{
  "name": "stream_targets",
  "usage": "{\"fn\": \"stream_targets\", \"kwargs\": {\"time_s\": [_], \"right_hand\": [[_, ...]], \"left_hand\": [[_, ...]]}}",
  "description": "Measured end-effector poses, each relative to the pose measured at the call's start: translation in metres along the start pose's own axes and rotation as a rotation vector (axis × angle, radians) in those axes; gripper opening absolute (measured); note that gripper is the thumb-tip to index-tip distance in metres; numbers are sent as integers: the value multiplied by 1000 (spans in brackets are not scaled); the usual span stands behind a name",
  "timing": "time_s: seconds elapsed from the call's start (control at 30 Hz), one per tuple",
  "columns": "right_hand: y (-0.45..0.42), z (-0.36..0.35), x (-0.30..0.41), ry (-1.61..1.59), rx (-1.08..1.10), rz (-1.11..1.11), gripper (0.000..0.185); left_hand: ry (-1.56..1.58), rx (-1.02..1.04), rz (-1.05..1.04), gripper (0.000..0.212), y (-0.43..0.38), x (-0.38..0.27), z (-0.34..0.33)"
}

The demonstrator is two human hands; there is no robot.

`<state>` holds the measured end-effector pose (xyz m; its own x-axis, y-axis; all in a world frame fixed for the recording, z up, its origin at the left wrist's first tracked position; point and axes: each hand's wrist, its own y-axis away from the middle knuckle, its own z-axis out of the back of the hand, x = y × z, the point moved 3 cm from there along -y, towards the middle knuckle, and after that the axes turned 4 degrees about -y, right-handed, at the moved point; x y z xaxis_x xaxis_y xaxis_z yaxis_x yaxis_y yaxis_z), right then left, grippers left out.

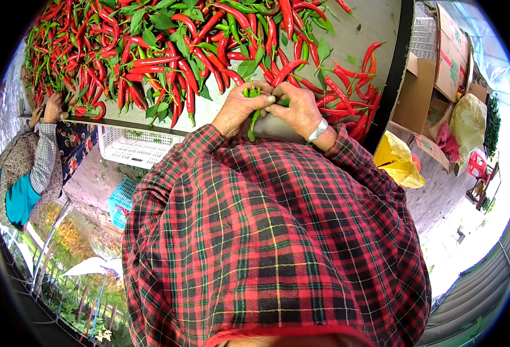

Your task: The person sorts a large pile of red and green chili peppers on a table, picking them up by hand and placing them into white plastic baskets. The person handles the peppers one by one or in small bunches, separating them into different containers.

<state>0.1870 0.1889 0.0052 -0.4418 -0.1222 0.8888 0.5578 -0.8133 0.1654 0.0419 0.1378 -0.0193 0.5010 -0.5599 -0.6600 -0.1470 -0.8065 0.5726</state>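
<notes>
My left hand (240,105) grips green chili peppers (253,113) at the near edge of the table. My right hand (299,107), with a silver bracelet (317,131) at its wrist, has its fingertips against the left hand's. A bit of green shows by its fingers; whether it holds this is unclear. Just beyond the hands lie many red chili peppers (150,61) with green leaves (247,68) among them. A smaller group of red peppers (341,93) lies beside my right hand.
Black edging (394,69) borders the grey table (376,24). A white plastic crate (135,147) and a blue crate (122,201) stand at left, near another person (31,173) whose hands are at the table. At right are cardboard boxes (415,95) and a yellow bag (396,160).
</notes>
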Motion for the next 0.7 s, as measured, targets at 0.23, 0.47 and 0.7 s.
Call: {"fn": "stream_targets", "kwargs": {"time_s": [0.23,0.47,0.7], "right_hand": [[-48,49,-37,297,-202,61,18],[-86,56,-66,742,-108,-156,26],[-39,83,-73,567,-77,-160,24]], "left_hand": [[299,-95,92,20,2,-1,17],[425,-44,122,14,3,-2,25],[275,-46,94,16,5,0,18]]}}
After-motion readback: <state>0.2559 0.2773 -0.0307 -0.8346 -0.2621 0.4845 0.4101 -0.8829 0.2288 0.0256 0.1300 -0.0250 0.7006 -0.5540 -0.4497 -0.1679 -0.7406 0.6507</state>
